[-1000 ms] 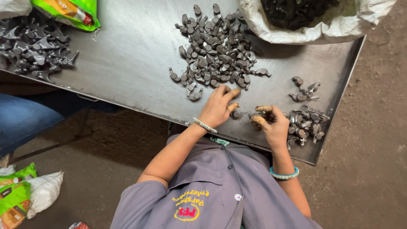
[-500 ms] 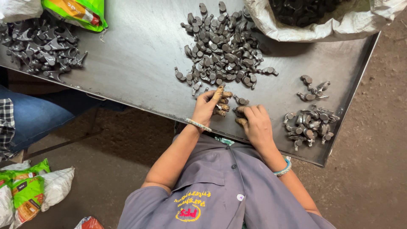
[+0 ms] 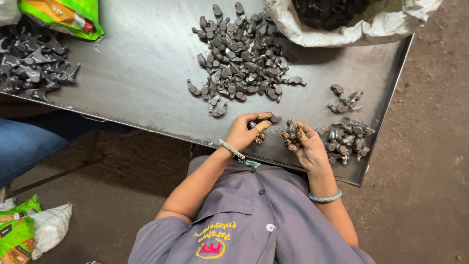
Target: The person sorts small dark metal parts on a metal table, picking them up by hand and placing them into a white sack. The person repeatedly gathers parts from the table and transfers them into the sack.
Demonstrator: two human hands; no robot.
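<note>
Several heaps of dark forged metal parts sit on the steel tray (image 3: pixel 146 73) in front of me. Far left lies a pile of forked pieces (image 3: pixel 34 63) under a green and yellow packet (image 3: pixel 63 14), well apart from my hands. Near the middle spreads the big heap of small parts (image 3: pixel 242 54), its nearest pieces just beyond my left hand, with nothing between them and my fingers. A white sack (image 3: pixel 351 24) of more dark parts rests on the far right corner. My left hand (image 3: pixel 244 132) is curled, thumb and taped fingers pinching one small part (image 3: pixel 273 119) at the tray's near edge; its long axis seems to run roughly left to right, rounded end toward the other hand, though it is too small to be sure. Just beside it, my right hand (image 3: pixel 305 144) is closed around a clutch of parts (image 3: pixel 290 131) that stick out past the fingertips toward the left hand. Right of that hand, nearly touching it, lies a smaller sorted pile (image 3: pixel 349 137).
</note>
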